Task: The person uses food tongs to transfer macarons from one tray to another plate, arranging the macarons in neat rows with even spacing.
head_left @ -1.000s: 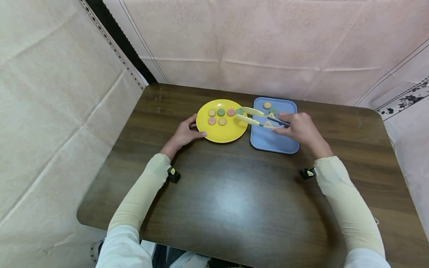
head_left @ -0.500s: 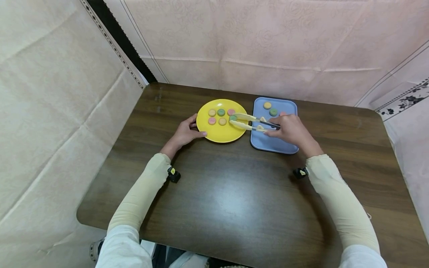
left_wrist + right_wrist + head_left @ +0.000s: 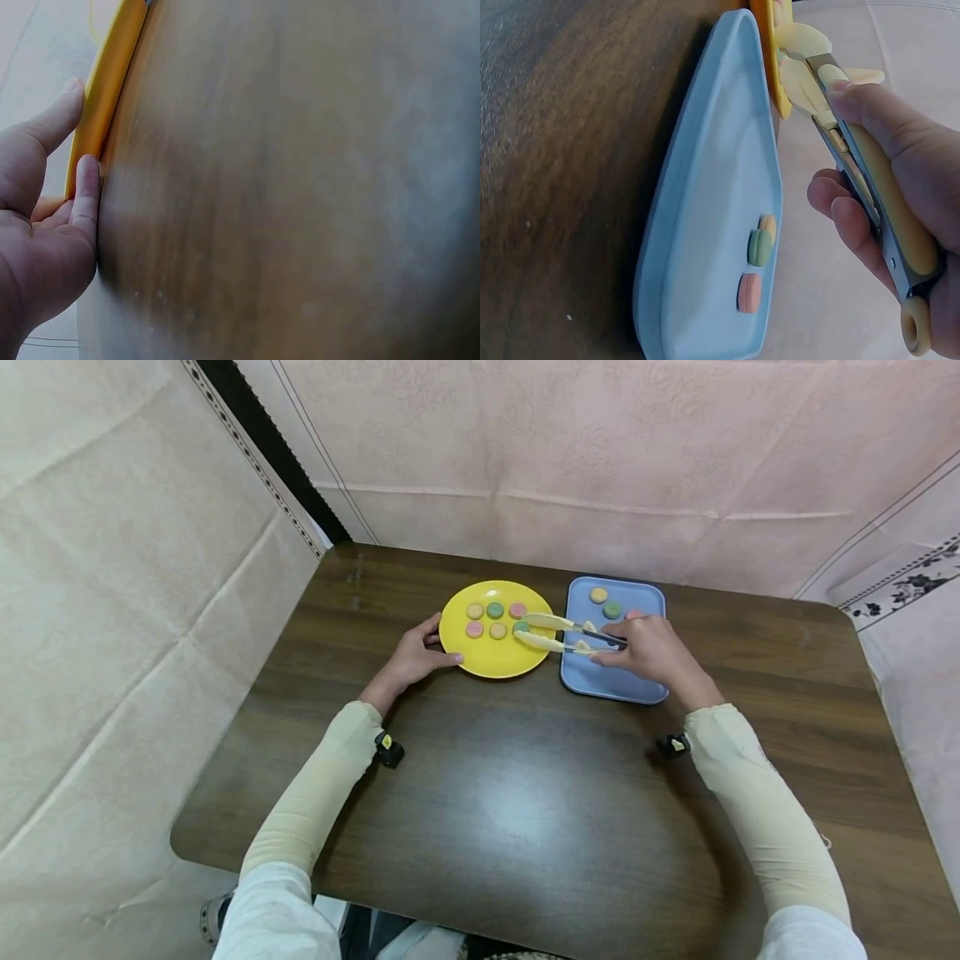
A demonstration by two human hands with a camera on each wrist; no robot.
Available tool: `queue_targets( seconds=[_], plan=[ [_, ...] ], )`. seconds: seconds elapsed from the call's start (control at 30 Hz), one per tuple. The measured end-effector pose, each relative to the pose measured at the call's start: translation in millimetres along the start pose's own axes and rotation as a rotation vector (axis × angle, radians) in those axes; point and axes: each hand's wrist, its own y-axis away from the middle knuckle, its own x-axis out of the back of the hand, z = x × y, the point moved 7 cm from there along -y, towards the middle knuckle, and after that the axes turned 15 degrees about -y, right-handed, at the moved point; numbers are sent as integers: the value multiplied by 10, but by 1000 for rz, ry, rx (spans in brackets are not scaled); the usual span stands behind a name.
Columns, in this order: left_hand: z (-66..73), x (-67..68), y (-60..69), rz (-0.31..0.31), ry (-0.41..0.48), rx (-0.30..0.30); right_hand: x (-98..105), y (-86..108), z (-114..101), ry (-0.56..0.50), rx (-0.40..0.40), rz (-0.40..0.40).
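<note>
My left hand (image 3: 412, 656) holds the left rim of a yellow plate (image 3: 495, 665); in the left wrist view the thumb lies along the rim and other fingers are at its underside. With my right hand (image 3: 654, 647) I grip a pair of tongs (image 3: 551, 622) with cream tips and metal arms. The tips are around a green macaron (image 3: 521, 627) at the plate's right part; whether they still squeeze it cannot be told. Several other macarons sit on the plate in two rows, among them a pink macaron (image 3: 474, 629) and a green macaron (image 3: 495, 610).
Right of the plate lies a blue tray (image 3: 611, 685), partly under my right hand. It bears a yellow macaron (image 3: 598, 595), a green macaron (image 3: 612, 610) and a pink macaron (image 3: 749, 292). Both stand toward the far edge of a brown wooden table (image 3: 480, 777), before a draped cloth (image 3: 600, 460).
My right hand moved left and slightly down, carrying the green macaron in the tongs further over the plate; during the last half second it hardly moved. The left hand stayed on the rim.
</note>
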Motion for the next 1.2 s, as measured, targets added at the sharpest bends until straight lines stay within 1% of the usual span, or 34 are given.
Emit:
queue_targets(
  seconds=[0.13,0.2,0.27,0.37,0.47,0.63,0.73,0.83,0.93,1.07,1.2],
  plan=[
    [32,10,11,-17,-4,14,116,54,-1,16,73,56],
    [37,11,11,-22,2,14,221,100,0,18,104,106],
    [38,12,16,-22,1,17,335,160,11,16,114,155],
    [12,18,13,-8,6,11,513,266,41,12,95,214],
    [9,30,14,0,1,13,668,370,111,12,68,249],
    [-4,15,2,-5,-2,20,871,548,312,21,14,277],
    [-3,1,0,-14,-5,27,962,651,454,53,-8,292],
    [8,-10,1,-21,0,29,1020,729,598,82,-26,304],
    [14,-15,5,-27,7,30,1037,781,730,95,-52,304],
    [4,-12,3,-22,12,34,1007,801,880,93,-86,287],
    [-3,2,-1,-3,3,19,940,785,996,101,-112,259]
  ],
)
